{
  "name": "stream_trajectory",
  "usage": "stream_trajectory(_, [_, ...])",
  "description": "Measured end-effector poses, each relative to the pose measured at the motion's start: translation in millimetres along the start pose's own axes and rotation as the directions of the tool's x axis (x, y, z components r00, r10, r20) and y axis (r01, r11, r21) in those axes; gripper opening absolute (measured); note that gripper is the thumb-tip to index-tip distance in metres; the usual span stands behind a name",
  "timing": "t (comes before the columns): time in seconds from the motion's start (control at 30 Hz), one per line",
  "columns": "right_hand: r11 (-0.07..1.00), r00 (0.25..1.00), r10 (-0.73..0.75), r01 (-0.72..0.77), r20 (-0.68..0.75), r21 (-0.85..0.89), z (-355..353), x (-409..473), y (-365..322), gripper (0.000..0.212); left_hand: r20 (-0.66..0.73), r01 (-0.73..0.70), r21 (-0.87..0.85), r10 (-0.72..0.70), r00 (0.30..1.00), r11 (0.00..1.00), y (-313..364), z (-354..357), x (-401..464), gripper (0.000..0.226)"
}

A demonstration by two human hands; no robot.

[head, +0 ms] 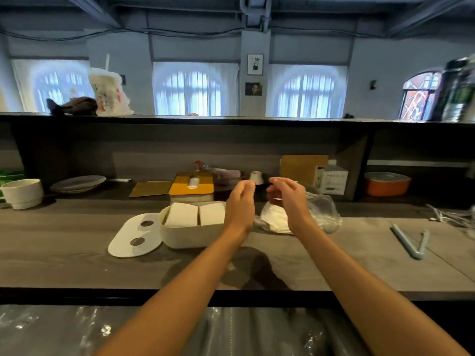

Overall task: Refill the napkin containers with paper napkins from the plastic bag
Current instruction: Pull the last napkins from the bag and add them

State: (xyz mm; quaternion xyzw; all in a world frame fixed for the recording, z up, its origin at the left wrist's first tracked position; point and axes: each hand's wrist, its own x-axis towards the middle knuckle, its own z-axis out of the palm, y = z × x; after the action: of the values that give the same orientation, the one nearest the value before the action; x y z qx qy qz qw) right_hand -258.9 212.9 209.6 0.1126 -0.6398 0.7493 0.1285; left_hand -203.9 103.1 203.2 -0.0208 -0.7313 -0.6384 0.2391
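No writing can be read anywhere: the print on the small white box (331, 179) at the back edge of the counter (64, 253) and on the pale bag (109, 95) up on the top ledge is too blurred.

Both forearms reach out over the counter's front edge. The left hand (240, 201) and right hand (289, 196) hover raised near the middle, close together but apart, fingers loosely curled; whether either pinches anything I cannot tell.

The white napkin container (190, 233) stands left of the left hand, two stacks of napkins (195, 214) in it, its two-holed lid (135, 235) lying flat against its left side. The clear plastic bag (323, 211), with white napkins inside, lies below the right hand.
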Motion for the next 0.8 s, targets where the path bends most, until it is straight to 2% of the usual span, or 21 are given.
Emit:
stream_trajectory(0.1, [0.962, 0.981, -0.125, 0.082, -0.150, -0.262, -49, 18, 18, 0.020, 0.065, 0.003, 0.060, -0.006, 0.998, 0.998, -11, 33, 3, 0.024])
stream_trajectory(0.2, [0.868, 0.950, -0.193, 0.049, -0.246, -0.494, -89, 43, 39, 0.036, 0.105, 0.031, 0.177, -0.050, 0.993, 0.984, -27, 61, 11, 0.037])
stream_trajectory(0.33, [0.742, 0.922, -0.309, 0.080, -0.233, -0.666, -122, 69, 61, 0.046, 0.096, 0.082, 0.260, -0.110, 0.989, 0.962, -54, 90, 30, 0.050])
stream_trajectory(0.4, [0.668, 0.896, -0.395, 0.130, -0.201, -0.733, -128, 78, 64, 0.040, 0.108, 0.087, 0.314, -0.127, 0.986, 0.945, -65, 101, 38, 0.054])
stream_trajectory(0.43, [0.669, 0.894, -0.398, 0.131, -0.205, -0.731, -130, 83, 65, 0.036, 0.113, 0.095, 0.325, -0.138, 0.984, 0.941, -70, 105, 42, 0.054])
stream_trajectory(0.5, [0.763, 0.936, -0.266, 0.059, -0.229, -0.644, -130, 87, 65, 0.037, 0.106, 0.124, 0.316, -0.165, 0.981, 0.941, -81, 111, 49, 0.051])
stream_trajectory(0.57, [0.894, 0.980, 0.070, -0.145, -0.189, -0.424, -128, 86, 64, 0.046, 0.084, 0.164, 0.305, -0.198, 0.977, 0.938, -85, 112, 54, 0.046])
stream_trajectory(0.63, [0.899, 0.909, 0.417, -0.415, -0.017, -0.141, -126, 79, 56, 0.051, 0.067, 0.200, 0.296, -0.230, 0.971, 0.934, -85, 110, 56, 0.045])
stream_trajectory(0.7, [0.862, 0.855, 0.506, -0.507, 0.114, -0.020, -125, 79, 54, 0.040, 0.055, 0.235, 0.286, -0.260, 0.964, 0.929, -84, 107, 59, 0.045])
stream_trajectory(0.73, [0.867, 0.859, 0.499, -0.497, 0.114, -0.042, -124, 82, 56, 0.030, 0.050, 0.241, 0.293, -0.266, 0.963, 0.925, -85, 106, 61, 0.042])
stream_trajectory(0.8, [0.887, 0.907, 0.415, -0.384, 0.079, -0.256, -123, 85, 62, 0.020, 0.054, 0.218, 0.335, -0.250, 0.967, 0.917, -86, 106, 63, 0.040])
